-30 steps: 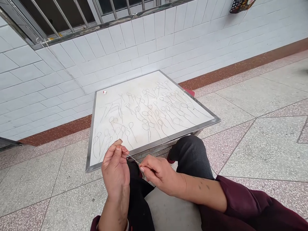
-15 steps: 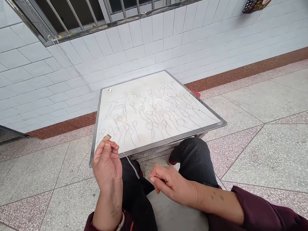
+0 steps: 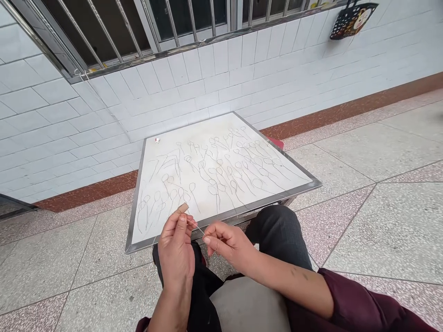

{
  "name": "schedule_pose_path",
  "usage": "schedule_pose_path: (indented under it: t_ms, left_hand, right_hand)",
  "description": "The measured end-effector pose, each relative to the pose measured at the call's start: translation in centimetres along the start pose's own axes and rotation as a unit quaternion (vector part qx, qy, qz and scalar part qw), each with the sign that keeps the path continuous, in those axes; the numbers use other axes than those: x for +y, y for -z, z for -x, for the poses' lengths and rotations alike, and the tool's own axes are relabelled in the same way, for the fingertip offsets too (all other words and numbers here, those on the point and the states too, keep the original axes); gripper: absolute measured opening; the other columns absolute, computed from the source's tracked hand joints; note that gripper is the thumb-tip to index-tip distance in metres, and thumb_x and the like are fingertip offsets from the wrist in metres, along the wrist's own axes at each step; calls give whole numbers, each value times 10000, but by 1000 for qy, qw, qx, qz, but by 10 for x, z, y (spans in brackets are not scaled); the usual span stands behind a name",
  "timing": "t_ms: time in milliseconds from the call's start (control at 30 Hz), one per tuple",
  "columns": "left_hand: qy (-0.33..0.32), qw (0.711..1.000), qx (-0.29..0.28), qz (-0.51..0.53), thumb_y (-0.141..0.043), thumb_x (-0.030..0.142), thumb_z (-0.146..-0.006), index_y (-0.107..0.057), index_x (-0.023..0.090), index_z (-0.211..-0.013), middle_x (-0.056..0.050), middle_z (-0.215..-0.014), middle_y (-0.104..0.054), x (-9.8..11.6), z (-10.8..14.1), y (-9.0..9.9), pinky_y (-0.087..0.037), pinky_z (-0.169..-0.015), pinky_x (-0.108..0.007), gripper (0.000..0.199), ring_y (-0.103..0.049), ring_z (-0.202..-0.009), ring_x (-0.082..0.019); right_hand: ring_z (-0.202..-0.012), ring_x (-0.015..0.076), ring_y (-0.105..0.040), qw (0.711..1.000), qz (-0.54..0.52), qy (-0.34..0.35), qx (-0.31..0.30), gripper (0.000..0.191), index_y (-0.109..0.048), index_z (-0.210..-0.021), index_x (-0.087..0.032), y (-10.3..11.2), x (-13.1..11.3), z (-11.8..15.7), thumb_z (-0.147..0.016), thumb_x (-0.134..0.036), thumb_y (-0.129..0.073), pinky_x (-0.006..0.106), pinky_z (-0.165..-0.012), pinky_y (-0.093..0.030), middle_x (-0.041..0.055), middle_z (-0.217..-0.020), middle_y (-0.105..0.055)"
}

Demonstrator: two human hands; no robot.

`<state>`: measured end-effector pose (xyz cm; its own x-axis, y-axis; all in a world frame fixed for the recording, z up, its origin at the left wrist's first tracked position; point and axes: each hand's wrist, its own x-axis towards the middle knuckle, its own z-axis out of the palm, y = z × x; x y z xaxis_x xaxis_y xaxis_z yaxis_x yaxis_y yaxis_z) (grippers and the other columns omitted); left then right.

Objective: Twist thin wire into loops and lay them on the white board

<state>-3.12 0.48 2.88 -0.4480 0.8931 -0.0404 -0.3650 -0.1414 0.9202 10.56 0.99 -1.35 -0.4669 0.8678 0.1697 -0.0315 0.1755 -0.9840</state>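
A thin pale strand of thread [image 3: 198,227] runs taut between my two hands, just past the table's front edge. My left hand [image 3: 179,253] is closed in a pinch on it, palm toward me. A tan band, which looks like tape [image 3: 183,208], shows at the tip of its forefinger. My right hand [image 3: 231,244] pinches the strand's other end between thumb and forefinger. Beyond my hands stands a white table [image 3: 204,124] with a grey metal rim. Many thin dark looped strands [image 3: 221,186] lie spread over it, each with a loop and loose tails.
A small white and red object [image 3: 157,140] sits at the table's back left corner. Behind is a tiled wall [image 3: 204,69] with a barred window [image 3: 121,27]. A patterned bag [image 3: 351,23] hangs at the upper right. My knees [image 3: 280,226] are under the front edge.
My left hand has moved right, and my right hand has come up and in to meet it. The strand is now stretched between them. The view has tilted up slightly.
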Motion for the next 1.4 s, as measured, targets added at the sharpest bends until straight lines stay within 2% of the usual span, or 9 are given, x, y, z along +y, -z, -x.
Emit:
schedule_pose_path:
  t_ms: [133,200,367,533,633,733,900,1133,1400]
  left_hand:
    - [26,998,-46,-20,-822,352,-733,-736,185,-1118,22,-700,-618,-7,6,-1,-485,-756,-242,427,-566,-688,-104]
    - [20,997,-74,-29,-802,343,-764,-682,216,-1226,50,-686,-585,-11,10,-1,-481,-796,-246,494,-560,-686,-97]
    - [20,988,-136,-63,-752,325,-828,-500,294,-1423,72,-680,-577,-18,14,0,-491,-834,-267,647,-593,-713,-108]
    - [44,981,-141,-124,-805,350,-761,-571,287,-1364,23,-761,-634,-18,13,2,-508,-841,-313,650,-647,-800,-172]
    - [47,974,-169,-147,-775,354,-794,-457,301,-1461,44,-716,-595,-17,14,2,-496,-798,-306,741,-610,-738,-158]
    - [39,963,-212,-164,-707,343,-864,-388,285,-1501,50,-704,-569,-16,15,1,-465,-779,-287,715,-555,-709,-137]
    - [48,952,-267,-140,-632,320,-924,-288,290,-1539,40,-743,-585,-17,17,2,-457,-807,-307,705,-552,-734,-140]
    - [111,940,-295,-129,-650,315,-905,-279,265,-1545,28,-747,-589,-28,29,6,-452,-722,-280,742,-521,-685,-130]
    - [236,939,-234,-87,-751,371,-805,-350,202,-1511,24,-739,-554,-39,38,11,-382,-525,-228,829,-451,-571,-99]
  right_hand:
    - [-794,157,-590,994,48,54,76,200,-628,-983,-223,9,-7,-7,-960,-404,-546,283,-713,-463,23,-873,-640]
    - [-831,162,-607,993,27,71,86,203,-639,-993,-219,14,-16,-12,-959,-398,-549,302,-756,-482,33,-920,-616]
    - [-681,115,-576,998,-52,4,36,155,-667,-944,-212,21,-31,-27,-890,-354,-638,270,-668,-484,-2,-852,-585]
    - [-689,116,-498,998,-27,-58,16,111,-657,-866,-203,27,-28,-31,-821,-295,-700,232,-617,-414,-22,-763,-558]
    - [-683,116,-498,998,-44,-49,-2,80,-610,-842,-201,32,-25,-33,-850,-270,-649,241,-644,-414,-39,-719,-540]
    - [-648,98,-480,997,-61,-27,27,70,-566,-837,-206,35,-23,-34,-879,-250,-602,231,-622,-394,-51,-735,-528]
    - [-498,59,-408,989,-121,-46,69,106,-538,-854,-216,35,-19,-33,-888,-295,-601,215,-491,-328,-68,-738,-506]
    - [-482,69,-463,974,-131,-13,183,150,-521,-848,-216,50,-10,-41,-868,-332,-613,226,-506,-369,-76,-681,-491]
    - [-499,61,-496,963,-140,0,232,157,-524,-830,-205,57,-5,-42,-858,-330,-614,231,-539,-391,-68,-742,-517]
